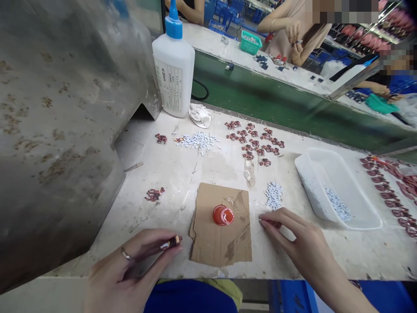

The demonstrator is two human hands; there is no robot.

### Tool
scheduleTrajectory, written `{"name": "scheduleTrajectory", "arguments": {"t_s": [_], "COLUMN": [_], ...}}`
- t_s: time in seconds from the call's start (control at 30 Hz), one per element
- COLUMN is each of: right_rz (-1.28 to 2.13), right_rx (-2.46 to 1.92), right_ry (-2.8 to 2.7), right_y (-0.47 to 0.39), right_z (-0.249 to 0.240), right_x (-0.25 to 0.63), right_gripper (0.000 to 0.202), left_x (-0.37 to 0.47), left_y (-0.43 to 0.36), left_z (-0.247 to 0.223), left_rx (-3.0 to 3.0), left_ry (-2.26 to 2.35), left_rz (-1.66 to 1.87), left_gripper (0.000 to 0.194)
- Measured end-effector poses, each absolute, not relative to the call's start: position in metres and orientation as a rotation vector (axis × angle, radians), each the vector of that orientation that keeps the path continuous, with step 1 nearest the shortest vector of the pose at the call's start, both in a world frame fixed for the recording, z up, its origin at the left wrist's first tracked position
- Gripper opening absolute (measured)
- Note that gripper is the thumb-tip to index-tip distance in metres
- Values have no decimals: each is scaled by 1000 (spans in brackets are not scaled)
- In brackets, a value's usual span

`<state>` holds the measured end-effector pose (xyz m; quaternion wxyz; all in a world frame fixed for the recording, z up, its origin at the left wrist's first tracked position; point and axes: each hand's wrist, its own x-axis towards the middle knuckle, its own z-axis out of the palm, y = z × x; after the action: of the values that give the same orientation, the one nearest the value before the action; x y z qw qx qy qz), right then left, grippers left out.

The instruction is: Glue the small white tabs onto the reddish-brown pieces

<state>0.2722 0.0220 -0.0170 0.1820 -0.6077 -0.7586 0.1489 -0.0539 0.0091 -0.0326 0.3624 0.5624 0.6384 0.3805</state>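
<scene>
My left hand [140,261], a ring on one finger, pinches a small brown figure [171,243] with a pale patch on it, left of a cardboard piece [208,248]. On the cardboard stands a small red cup [223,215] with a shiny rim. To its right, my right hand [293,234] has thumb and forefinger pressed together low over the table; whatever is between the fingertips is too small to make out. A little pile of pale blue bits [274,194] lies just beyond those fingertips. One brown figure [154,194] lies beyond my left hand.
A white glue bottle [174,74] stands at the back beside a large metal housing [65,130]. Brown figures [254,142] and more pale bits [199,141] lie farther back. A white tray [345,195] sits at right, near more brown pieces [391,202]. People work across the green divider [247,87].
</scene>
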Motion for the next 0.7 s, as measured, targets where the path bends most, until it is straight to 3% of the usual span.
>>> {"name": "scheduleTrajectory", "arguments": {"t_s": [0.13, 0.27, 0.4, 0.57, 0.7], "right_rz": [405, 360, 338, 525, 704], "right_rx": [-1735, -1687, -1662, -1559, -1502], "right_ry": [-2161, -2263, -2351, -2253, -2117], "right_y": [20, 14, 18, 38, 50], "right_z": [-17, -21, -19, 4, 15], "right_x": [276, 283, 282, 265, 243], "right_gripper": [16, 16, 16, 14, 12], "left_x": [-39, -30, -34, -44, -49], "left_y": [14, 20, 13, 5, 11], "left_z": [-26, -22, -24, -23, -20], "left_rx": [1465, 1505, 1489, 1505, 1705], "left_ry": [1703, 1696, 1702, 1673, 1550], "left_rz": [1019, 1036, 1034, 1019, 1011], "left_gripper": [45, 50, 42, 13, 13]}}
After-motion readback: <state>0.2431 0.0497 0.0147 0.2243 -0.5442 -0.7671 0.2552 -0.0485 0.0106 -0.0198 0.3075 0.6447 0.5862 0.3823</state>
